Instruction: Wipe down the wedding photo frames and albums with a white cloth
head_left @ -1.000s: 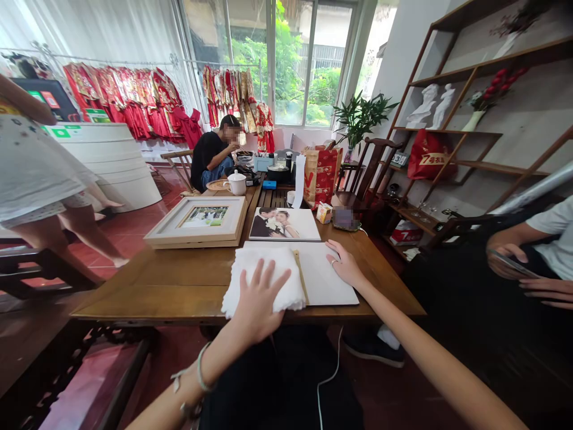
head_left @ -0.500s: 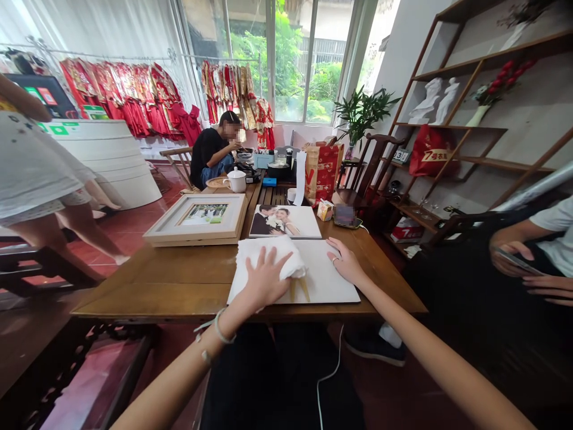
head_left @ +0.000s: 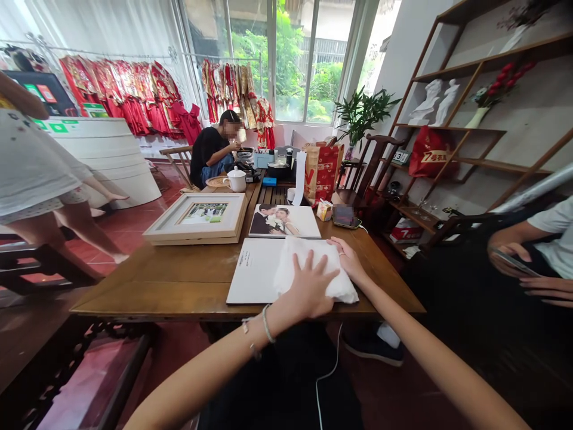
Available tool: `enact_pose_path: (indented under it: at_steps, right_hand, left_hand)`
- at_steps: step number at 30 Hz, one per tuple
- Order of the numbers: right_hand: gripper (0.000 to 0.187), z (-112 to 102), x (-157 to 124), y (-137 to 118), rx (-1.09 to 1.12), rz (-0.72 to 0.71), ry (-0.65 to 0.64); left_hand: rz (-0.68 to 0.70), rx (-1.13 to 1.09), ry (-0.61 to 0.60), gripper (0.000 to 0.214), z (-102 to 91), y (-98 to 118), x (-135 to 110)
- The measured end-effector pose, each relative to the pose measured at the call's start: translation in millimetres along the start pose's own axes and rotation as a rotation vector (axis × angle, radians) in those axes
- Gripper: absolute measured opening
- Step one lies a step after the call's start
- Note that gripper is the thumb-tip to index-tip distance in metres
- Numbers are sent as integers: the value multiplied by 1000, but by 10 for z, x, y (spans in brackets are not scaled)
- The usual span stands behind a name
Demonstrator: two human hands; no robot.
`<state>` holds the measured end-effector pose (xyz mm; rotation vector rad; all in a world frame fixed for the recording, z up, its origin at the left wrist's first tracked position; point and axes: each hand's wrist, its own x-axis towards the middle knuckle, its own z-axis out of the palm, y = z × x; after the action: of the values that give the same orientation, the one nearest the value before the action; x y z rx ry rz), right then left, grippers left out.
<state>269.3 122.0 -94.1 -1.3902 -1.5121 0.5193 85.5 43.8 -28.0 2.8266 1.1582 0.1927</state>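
Note:
A flat white panel [head_left: 251,278] like an album cover or photo board, with small dark print at its upper left, lies near the table's front edge. My left hand [head_left: 311,288] is spread flat over a folded white cloth [head_left: 340,280] on the panel's right half. The cloth hides the surface beneath it. At the panel's upper right edge rests my right hand [head_left: 351,261], fingers stretched out beside the cloth. Just behind the panel lies a wedding photo print [head_left: 286,221] of a couple.
Left on the wooden table [head_left: 179,280] are stacked picture frames [head_left: 197,218]. Behind are a lidded white mug [head_left: 236,178], a paper bag [head_left: 320,173], a small box [head_left: 324,209] and a phone [head_left: 347,217]. People are at the left, far end and right.
My left hand has slid right with the cloth, from the panel's left half to its right half. The panel's printed left side now shows. My right hand stays at the edge.

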Motion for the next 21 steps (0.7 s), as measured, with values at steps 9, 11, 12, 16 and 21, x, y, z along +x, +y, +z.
enact_pose_path:
  at_steps: [9, 11, 12, 16, 21]
  right_hand:
    - [39, 21, -46, -87, -27, -36, 21]
    - [40, 26, -64, -105, -19, -65, 20]
    - [40, 25, -72, -116, -21, -83, 12]
    - [41, -2, -93, -205, -150, -138, -26]
    - [47, -18, -239, -530, -249, -265, -59]
  left_hand:
    - [-15, -93, -20, 97, -490, -166, -1077]
    - [-115, -21, 60, 98, -556, -312, -1251]
    - [-168, 21, 102, 97, -572, -396, -1336]
    - [-375, 171, 215, 88, -496, -814, -1670]
    - [-598, 255, 341, 73, -206, -1418, -2002]
